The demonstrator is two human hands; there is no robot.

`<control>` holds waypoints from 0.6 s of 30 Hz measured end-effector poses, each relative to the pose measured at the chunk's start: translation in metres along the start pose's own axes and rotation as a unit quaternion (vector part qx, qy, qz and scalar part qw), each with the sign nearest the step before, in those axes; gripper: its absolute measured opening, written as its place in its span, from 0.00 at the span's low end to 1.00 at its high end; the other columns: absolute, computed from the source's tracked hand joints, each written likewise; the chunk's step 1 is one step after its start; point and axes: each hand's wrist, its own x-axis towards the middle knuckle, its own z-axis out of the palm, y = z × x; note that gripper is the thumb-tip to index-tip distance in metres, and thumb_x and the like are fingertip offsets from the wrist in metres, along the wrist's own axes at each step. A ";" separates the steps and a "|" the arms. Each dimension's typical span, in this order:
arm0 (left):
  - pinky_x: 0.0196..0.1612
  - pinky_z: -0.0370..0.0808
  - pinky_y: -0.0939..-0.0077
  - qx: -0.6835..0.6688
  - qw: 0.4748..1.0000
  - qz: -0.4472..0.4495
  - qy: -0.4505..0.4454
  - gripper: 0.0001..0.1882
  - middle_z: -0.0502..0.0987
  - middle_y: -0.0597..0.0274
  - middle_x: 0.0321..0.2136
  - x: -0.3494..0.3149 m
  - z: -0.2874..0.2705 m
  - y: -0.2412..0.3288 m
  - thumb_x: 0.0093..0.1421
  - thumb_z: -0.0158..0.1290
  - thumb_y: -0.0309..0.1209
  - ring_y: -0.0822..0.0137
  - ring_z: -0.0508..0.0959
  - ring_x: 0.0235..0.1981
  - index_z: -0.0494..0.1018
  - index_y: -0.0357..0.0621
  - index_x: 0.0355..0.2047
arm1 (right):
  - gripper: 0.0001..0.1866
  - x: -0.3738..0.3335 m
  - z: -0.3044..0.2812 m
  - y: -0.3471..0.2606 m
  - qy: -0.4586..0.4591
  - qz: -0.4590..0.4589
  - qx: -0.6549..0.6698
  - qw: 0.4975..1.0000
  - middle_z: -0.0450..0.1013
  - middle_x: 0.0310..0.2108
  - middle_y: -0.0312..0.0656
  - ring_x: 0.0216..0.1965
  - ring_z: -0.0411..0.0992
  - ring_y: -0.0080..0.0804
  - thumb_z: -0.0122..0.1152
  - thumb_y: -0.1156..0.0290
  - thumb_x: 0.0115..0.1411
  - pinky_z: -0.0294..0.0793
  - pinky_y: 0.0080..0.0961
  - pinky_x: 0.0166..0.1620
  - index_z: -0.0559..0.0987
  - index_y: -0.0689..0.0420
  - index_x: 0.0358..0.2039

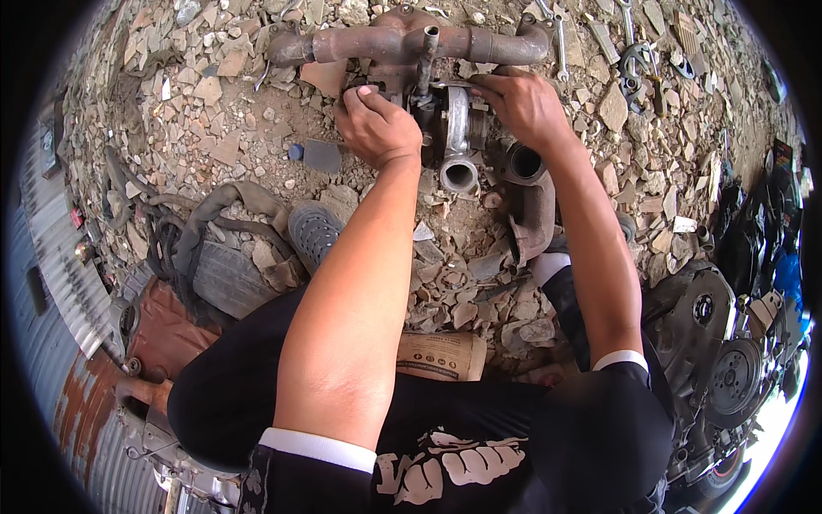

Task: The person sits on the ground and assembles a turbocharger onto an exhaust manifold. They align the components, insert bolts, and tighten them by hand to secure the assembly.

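A rusty exhaust manifold [342, 44] lies on the stony ground at the top of the view, with a short upright pipe [427, 60] at its middle. Joined to its near side is a turbocharger [458, 124] with a silvery housing and a round opening facing me. My left hand [378, 127] is closed around the left side of this assembly, thumb uppermost. On the opposite side, my right hand [521, 104] has its fingers curled against the turbocharger just below the manifold; the fingertips are partly hidden. A rusty elbow pipe [535, 210] sits beneath my right forearm.
Wrenches [561, 50] and a screwdriver [659, 96] lie at the upper right. Black hoses [227, 199] are heaped at the left, near my shoe [313, 230]. Engine parts [728, 377] stand at the lower right. A printed brown packet [441, 355] lies close to me.
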 end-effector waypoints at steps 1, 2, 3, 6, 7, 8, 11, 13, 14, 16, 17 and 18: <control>0.47 0.73 0.44 0.001 1.000 0.001 0.001 0.19 0.74 0.38 0.45 0.000 0.000 0.000 0.71 0.41 0.40 0.38 0.77 0.44 0.76 0.37 0.41 | 0.14 -0.001 -0.005 -0.012 0.004 0.009 -0.009 1.000 0.81 0.39 0.50 0.39 0.80 0.52 0.58 0.59 0.68 0.80 0.46 0.41 0.85 0.51 0.44; 0.47 0.73 0.44 0.005 1.000 0.000 0.002 0.19 0.74 0.38 0.45 0.000 0.000 -0.002 0.71 0.41 0.40 0.38 0.77 0.44 0.76 0.37 0.41 | 0.13 -0.002 -0.006 -0.020 0.004 0.013 -0.019 1.000 0.81 0.39 0.50 0.38 0.80 0.52 0.57 0.60 0.68 0.80 0.46 0.41 0.85 0.52 0.43; 0.47 0.73 0.43 0.014 1.000 0.002 0.010 0.20 0.74 0.38 0.45 -0.001 0.001 -0.002 0.71 0.40 0.40 0.38 0.77 0.44 0.76 0.37 0.42 | 0.12 -0.001 -0.007 -0.028 0.004 0.017 -0.029 0.999 0.81 0.39 0.50 0.38 0.80 0.52 0.57 0.62 0.67 0.80 0.46 0.41 0.85 0.52 0.42; 0.48 0.73 0.43 0.010 1.000 -0.002 0.004 0.20 0.74 0.37 0.45 -0.001 0.001 -0.003 0.71 0.40 0.40 0.38 0.77 0.45 0.76 0.37 0.42 | 0.10 0.004 -0.011 -0.033 -0.008 0.018 -0.021 1.000 0.80 0.34 0.51 0.36 0.80 0.55 0.58 0.65 0.65 0.80 0.47 0.40 0.84 0.56 0.36; 0.48 0.73 0.43 0.009 1.000 0.000 0.002 0.20 0.74 0.38 0.45 0.000 0.001 -0.003 0.71 0.40 0.40 0.38 0.77 0.45 0.76 0.37 0.42 | 0.10 0.006 -0.008 -0.031 -0.007 0.014 -0.016 1.000 0.80 0.33 0.51 0.36 0.80 0.55 0.58 0.65 0.65 0.80 0.47 0.40 0.84 0.56 0.36; 0.48 0.73 0.43 0.007 1.000 0.002 0.001 0.20 0.74 0.38 0.45 0.000 0.000 -0.003 0.71 0.40 0.40 0.38 0.77 0.45 0.76 0.37 0.42 | 0.11 0.007 -0.007 -0.029 -0.006 0.011 -0.011 1.000 0.80 0.31 0.52 0.36 0.80 0.55 0.59 0.65 0.65 0.79 0.48 0.40 0.84 0.57 0.36; 0.47 0.74 0.43 0.018 1.000 0.008 0.007 0.19 0.74 0.39 0.46 -0.001 0.000 -0.002 0.71 0.40 0.40 0.38 0.77 0.45 0.76 0.37 0.42 | 0.16 0.009 -0.006 -0.025 -0.035 0.034 0.005 0.999 0.79 0.28 0.56 0.36 0.80 0.57 0.61 0.61 0.64 0.79 0.49 0.41 0.83 0.63 0.34; 0.46 0.74 0.43 0.019 1.000 0.010 0.009 0.19 0.74 0.40 0.45 -0.001 0.000 -0.002 0.71 0.41 0.39 0.38 0.77 0.44 0.76 0.37 0.42 | 0.19 0.012 -0.001 -0.023 -0.043 0.055 -0.027 0.997 0.78 0.29 0.61 0.37 0.78 0.60 0.60 0.58 0.67 0.77 0.51 0.42 0.84 0.63 0.33; 0.45 0.75 0.43 0.015 1.000 0.010 0.008 0.19 0.74 0.40 0.45 -0.002 0.000 -0.002 0.71 0.41 0.39 0.38 0.77 0.43 0.76 0.38 0.41 | 0.21 0.013 0.002 -0.022 -0.046 0.066 -0.043 0.996 0.78 0.30 0.63 0.37 0.78 0.62 0.59 0.56 0.68 0.76 0.53 0.42 0.84 0.64 0.33; 0.44 0.75 0.44 0.013 1.000 0.016 0.017 0.18 0.75 0.41 0.44 -0.001 0.001 -0.002 0.71 0.41 0.39 0.38 0.78 0.42 0.75 0.38 0.41 | 0.24 0.019 0.004 -0.021 -0.074 0.088 -0.042 0.993 0.78 0.32 0.63 0.39 0.78 0.63 0.57 0.52 0.69 0.76 0.53 0.44 0.84 0.64 0.34; 0.43 0.75 0.44 0.016 0.999 0.021 0.027 0.18 0.75 0.41 0.43 -0.001 0.002 -0.004 0.71 0.41 0.38 0.38 0.78 0.42 0.75 0.38 0.41 | 0.26 0.022 0.004 -0.023 -0.088 0.098 -0.041 0.990 0.79 0.32 0.64 0.40 0.78 0.64 0.57 0.50 0.69 0.76 0.54 0.45 0.84 0.64 0.34; 0.43 0.75 0.44 0.019 0.999 0.027 0.037 0.17 0.75 0.41 0.42 -0.001 0.003 -0.005 0.71 0.42 0.38 0.38 0.78 0.42 0.75 0.38 0.40 | 0.27 0.023 0.004 -0.026 -0.101 0.125 -0.048 0.986 0.79 0.33 0.63 0.41 0.79 0.63 0.57 0.48 0.69 0.78 0.53 0.46 0.83 0.65 0.35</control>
